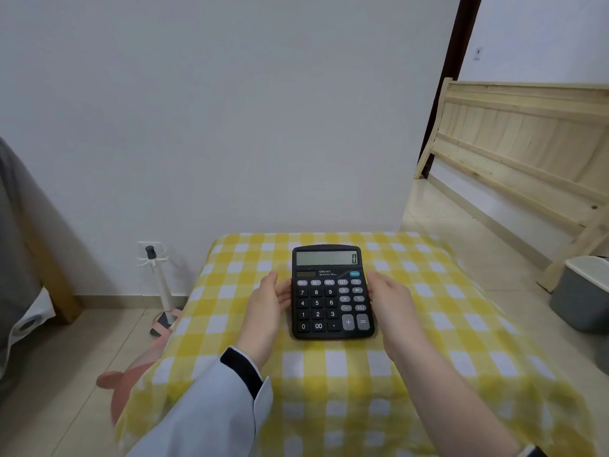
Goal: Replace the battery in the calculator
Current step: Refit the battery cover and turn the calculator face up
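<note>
A black rectangular plastic calculator point(332, 293) lies face up, its grey display showing 0, near the middle of a soft yellow-and-white checked cloth point(428, 374) covering a low table. The left hand point(268, 300) and right hand point(390, 300) flank its long edges, fingers loosely spread, touching the casing without clamping. A pale blue sleeve point(214, 410) with dark cuff covers the left forearm.

Left arm: pale blue-grey sleeve point(211, 407), loose, dark navy cuff point(242, 369) at wrist. Right arm: bare forearm, dark band with white edge point(532, 451) at bottom frame edge. Both hands bare.
</note>
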Available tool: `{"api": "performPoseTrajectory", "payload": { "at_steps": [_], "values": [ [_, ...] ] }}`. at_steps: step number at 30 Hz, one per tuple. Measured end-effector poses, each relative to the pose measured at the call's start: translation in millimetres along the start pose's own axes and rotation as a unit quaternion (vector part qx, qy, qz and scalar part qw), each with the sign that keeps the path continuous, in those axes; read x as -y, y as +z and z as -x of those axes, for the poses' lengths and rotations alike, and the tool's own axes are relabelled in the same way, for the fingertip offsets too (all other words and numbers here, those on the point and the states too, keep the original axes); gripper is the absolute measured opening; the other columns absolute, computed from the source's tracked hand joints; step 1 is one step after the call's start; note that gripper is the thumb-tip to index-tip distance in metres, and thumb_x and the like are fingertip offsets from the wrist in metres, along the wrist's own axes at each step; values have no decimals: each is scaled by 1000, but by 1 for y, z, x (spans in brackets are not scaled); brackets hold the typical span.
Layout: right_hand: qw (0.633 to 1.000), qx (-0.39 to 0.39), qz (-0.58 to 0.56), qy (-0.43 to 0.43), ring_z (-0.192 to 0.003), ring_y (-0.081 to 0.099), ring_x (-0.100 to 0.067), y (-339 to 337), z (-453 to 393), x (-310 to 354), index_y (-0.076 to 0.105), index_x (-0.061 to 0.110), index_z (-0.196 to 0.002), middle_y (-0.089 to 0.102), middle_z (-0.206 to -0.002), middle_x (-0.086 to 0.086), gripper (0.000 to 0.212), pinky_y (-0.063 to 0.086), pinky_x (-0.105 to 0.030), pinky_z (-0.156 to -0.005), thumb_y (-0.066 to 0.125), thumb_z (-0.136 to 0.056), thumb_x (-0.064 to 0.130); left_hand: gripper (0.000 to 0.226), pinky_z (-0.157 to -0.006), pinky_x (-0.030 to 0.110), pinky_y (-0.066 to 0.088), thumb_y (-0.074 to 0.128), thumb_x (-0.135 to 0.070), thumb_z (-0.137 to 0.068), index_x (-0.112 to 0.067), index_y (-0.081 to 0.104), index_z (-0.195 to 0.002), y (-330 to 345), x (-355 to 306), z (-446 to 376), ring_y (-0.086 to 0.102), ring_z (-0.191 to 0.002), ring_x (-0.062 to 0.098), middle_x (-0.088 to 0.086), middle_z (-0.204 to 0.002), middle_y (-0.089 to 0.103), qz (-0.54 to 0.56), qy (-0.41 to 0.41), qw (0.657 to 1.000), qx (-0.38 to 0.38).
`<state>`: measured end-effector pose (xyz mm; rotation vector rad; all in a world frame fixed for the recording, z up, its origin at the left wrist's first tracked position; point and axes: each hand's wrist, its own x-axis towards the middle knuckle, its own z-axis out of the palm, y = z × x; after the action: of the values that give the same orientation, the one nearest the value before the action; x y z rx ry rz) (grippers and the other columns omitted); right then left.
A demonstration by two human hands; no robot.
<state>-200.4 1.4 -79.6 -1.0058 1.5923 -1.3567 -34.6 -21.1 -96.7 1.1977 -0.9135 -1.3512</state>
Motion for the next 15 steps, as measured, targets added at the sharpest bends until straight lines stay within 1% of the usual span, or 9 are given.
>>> {"api": "performPoseTrajectory", "payload": {
  "at_steps": [2,4,5,6,8,12,14,15],
  "values": [
    [1000,5,14,2,-87,63,-20,0,-1,-2,67,18,-87,71,-92,2,28,46,-32,-69,44,-88,32,45,-81,25,42,26,-30,-102,-1,57,-116,1,2,-3,61,-88,11,13,-114,61,6,0,1000,-1],
    [999,9,33,7,-103,60,-20,0,-1,-3,64,16,-107,68,-110,1,35,48,-39,-87,44,-88,36,41,-76,24,44,27,-29,-101,-3,57,-112,0,5,-6,60,-86,11,13,-113,61,11,-4,1000,-3],
    [999,9,44,12,-109,59,-21,0,-1,-4,62,16,-115,66,-117,1,39,47,-42,-94,44,-87,37,40,-75,23,44,27,-29,-101,-4,57,-110,-1,7,-7,60,-86,11,13,-112,61,12,-7,1000,-5],
    [998,7,54,12,-112,57,-22,0,-1,-5,60,16,-119,65,-121,-1,42,45,-44,-98,44,-87,38,39,-74,22,45,27,-29,-101,-4,57,-109,-2,8,-8,61,-86,11,13,-111,62,13,-8,1000,-5],
    [998,3,67,14,-114,56,-23,0,-1,-5,59,17,-122,63,-124,-2,44,45,-42,-97,45,-87,38,39,-72,20,45,27,-28,-101,-4,58,-106,-3,11,-9,61,-86,11,12,-108,63,15,-6,1000,-7],
    [996,-6,85,8,-113,56,-22,1,-2,-5,58,17,-124,63,-124,-3,43,46,-38,-94,45,-88,37,37,-72,18,45,27,-25,-101,-5,58,-104,-3,14,-10,61,-85,9,8,-97,64,16,6,1000,-7],
    [996,-3,89,4,-111,58,-23,1,-1,-5,61,16,-120,65,-120,-3,40,47,-38,-92,45,-88,36,37,-73,18,45,26,-25,-102,-6,59,-102,-3,15,-11,61,-86,9,5,-94,65,10,11,1000,-5],
    [996,5,88,1,-106,60,-23,0,-1,-5,65,18,-111,68,-112,-3,34,48,-38,-88,45,-88,34,37,-73,18,45,26,-24,-102,-7,59,-101,-3,16,-11,61,-86,9,3,-92,65,7,16,1000,-5]
  ]
}}
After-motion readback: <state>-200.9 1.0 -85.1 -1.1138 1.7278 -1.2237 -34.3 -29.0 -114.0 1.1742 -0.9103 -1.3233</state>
